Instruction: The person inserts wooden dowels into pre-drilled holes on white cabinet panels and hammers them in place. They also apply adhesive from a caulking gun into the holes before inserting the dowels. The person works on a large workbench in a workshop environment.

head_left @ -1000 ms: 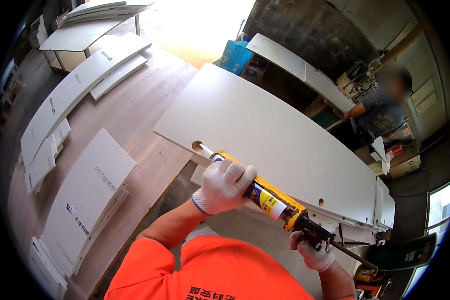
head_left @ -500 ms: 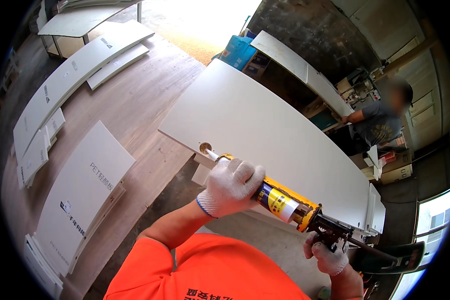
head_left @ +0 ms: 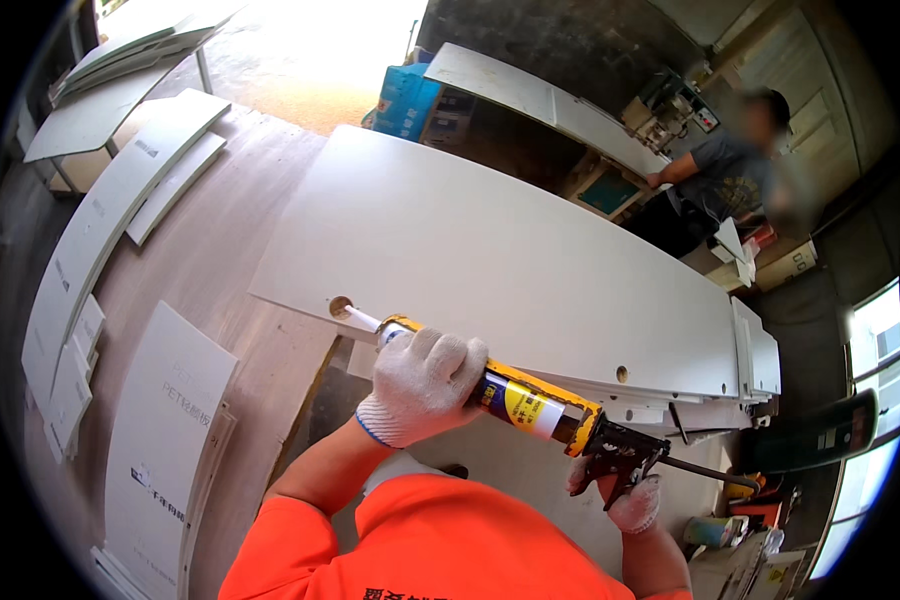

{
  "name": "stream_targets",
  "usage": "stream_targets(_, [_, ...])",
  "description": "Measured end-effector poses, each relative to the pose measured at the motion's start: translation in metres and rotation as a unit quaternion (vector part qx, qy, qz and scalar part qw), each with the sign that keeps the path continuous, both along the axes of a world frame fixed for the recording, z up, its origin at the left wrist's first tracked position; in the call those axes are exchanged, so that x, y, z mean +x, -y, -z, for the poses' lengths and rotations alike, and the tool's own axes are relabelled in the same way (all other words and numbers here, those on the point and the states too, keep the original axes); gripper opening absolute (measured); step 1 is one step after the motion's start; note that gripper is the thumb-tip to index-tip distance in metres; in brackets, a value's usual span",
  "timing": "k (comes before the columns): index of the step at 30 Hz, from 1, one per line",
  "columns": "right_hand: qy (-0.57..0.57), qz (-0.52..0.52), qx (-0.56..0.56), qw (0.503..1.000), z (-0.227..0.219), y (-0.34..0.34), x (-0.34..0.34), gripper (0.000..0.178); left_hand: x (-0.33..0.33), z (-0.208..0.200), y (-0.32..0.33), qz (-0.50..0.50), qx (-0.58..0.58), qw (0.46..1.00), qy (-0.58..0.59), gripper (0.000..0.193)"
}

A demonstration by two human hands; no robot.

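A large white panel (head_left: 490,250) lies flat in front of me. My left hand (head_left: 422,385), in a white knit glove, wraps around the barrel of a yellow caulking gun (head_left: 515,402). Its white nozzle tip (head_left: 355,315) rests at a round hole (head_left: 340,306) near the panel's near-left corner. My right hand (head_left: 625,500), also gloved, grips the black trigger handle at the gun's rear. A second small hole (head_left: 622,373) shows farther right along the panel's near edge. My orange sleeves fill the bottom of the view.
Several white panels (head_left: 160,440) lie stacked on the wooden floor at left. Another person (head_left: 725,175) stands at a bench at the upper right. A blue box (head_left: 405,100) sits behind the panel. Cans and clutter lie at the lower right.
The gun's nozzle has moved into the hole at the panel's corner. Both hands kept their grip, and my view has shifted slightly.
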State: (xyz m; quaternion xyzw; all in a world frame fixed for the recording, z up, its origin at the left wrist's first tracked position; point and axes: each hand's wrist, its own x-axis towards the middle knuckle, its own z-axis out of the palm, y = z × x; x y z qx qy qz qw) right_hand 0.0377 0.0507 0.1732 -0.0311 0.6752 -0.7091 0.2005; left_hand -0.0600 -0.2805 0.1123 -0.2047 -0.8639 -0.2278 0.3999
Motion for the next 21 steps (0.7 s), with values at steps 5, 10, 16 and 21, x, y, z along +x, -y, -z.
stream_targets(5, [-0.017,0.091,0.019,0.996,0.000,-0.088,0.082,0.061,-0.009,-0.036,-0.111,0.110,-0.058,0.990,-0.064,0.054])
stream_targets(10, [-0.030,0.264,0.026,0.964,-0.029,-0.154,0.164,0.043,-0.008,-0.038,-0.273,0.307,0.011,0.951,-0.043,0.057])
stream_targets(16, [0.008,0.296,0.047,0.954,-0.031,-0.230,0.193,0.040,0.008,-0.017,-0.373,0.352,0.033,0.935,0.013,0.051])
stream_targets(21, [0.065,0.241,0.078,0.965,-0.034,-0.273,0.158,0.021,0.004,0.001,-0.398,0.306,0.022,0.951,0.041,0.049])
